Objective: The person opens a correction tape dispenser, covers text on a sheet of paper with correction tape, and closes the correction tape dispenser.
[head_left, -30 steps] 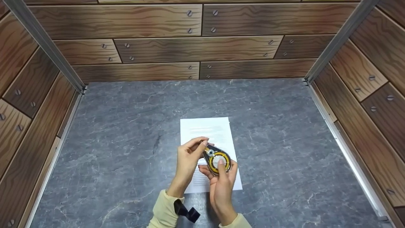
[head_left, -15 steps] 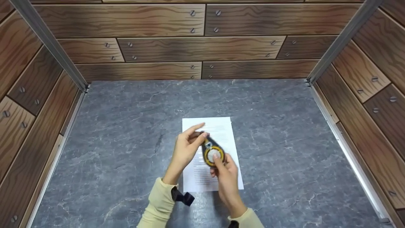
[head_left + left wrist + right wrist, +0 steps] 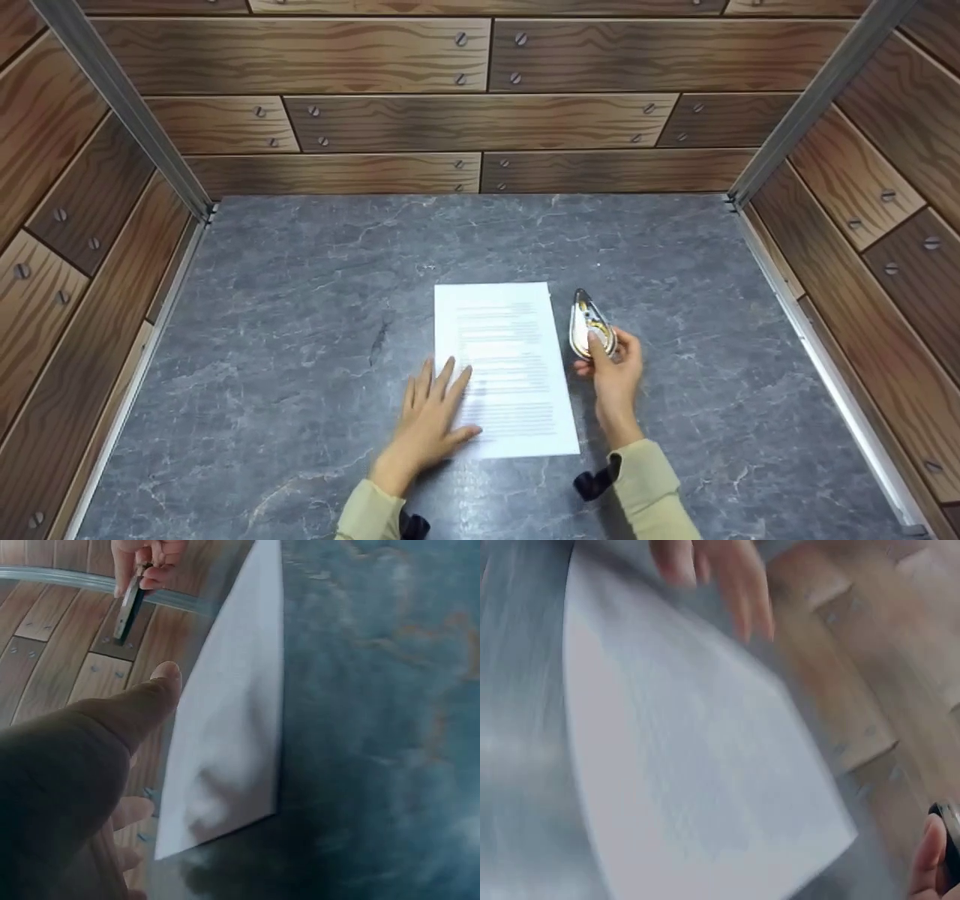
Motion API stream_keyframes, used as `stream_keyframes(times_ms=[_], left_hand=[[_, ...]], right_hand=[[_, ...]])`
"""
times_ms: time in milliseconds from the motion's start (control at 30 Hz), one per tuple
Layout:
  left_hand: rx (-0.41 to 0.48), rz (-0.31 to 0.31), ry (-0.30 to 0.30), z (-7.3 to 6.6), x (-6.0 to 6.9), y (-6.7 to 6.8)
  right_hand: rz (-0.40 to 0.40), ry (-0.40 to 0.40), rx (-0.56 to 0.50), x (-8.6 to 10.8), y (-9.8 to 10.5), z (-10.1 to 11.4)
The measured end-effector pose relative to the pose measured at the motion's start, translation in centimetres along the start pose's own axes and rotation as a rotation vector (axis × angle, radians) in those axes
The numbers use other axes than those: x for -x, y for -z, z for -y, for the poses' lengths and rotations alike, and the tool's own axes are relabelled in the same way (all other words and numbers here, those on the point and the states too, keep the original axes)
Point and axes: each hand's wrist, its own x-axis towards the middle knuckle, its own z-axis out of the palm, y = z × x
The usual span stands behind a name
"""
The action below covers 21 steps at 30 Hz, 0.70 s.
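Observation:
A printed white sheet of paper lies on the grey tabletop in the head view. My left hand, fingers spread and straight, is over its lower left edge; in the left wrist view its shadow falls on the paper, and contact is hard to tell. Right of the sheet, my right hand holds a teardrop-shaped correction tape, thumb on its face and narrow tip pointing away from me. The right wrist view is blurred and catches only part of the correction tape at its right edge.
Wood-patterned panels wall in the back and both sides of the tabletop. Metal rails run along the sides. A dark strap hangs at my right cuff.
My left hand has let go of the correction tape's tip and moved down to the paper's left edge, fingers spreading. My right hand has carried the correction tape rightward, off the sheet.

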Motion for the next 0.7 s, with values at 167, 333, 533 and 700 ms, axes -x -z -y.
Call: stream_keyframes(times_ms=[167, 333, 533, 700], left_hand=[[-0.04, 0.002, 0.067, 0.8, 1.1, -1.3], [-0.038, 0.001, 0.14, 1.7, 1.6, -1.8], [-0.004, -0.005, 0.151, 2.8, 1.8, -1.7], [0.007, -0.008, 0.134, 3.7, 1.5, -1.7]], right_hand=[[-0.006, 0.0, 0.142, -2.1, 1.4, -2.4], [-0.003, 0.003, 0.234, -3.1, 2.1, -3.5], [0.021, 0.007, 0.331, -3.7, 2.3, -3.9], [0.02, 0.055, 0.494, -4.1, 2.3, -4.3]])
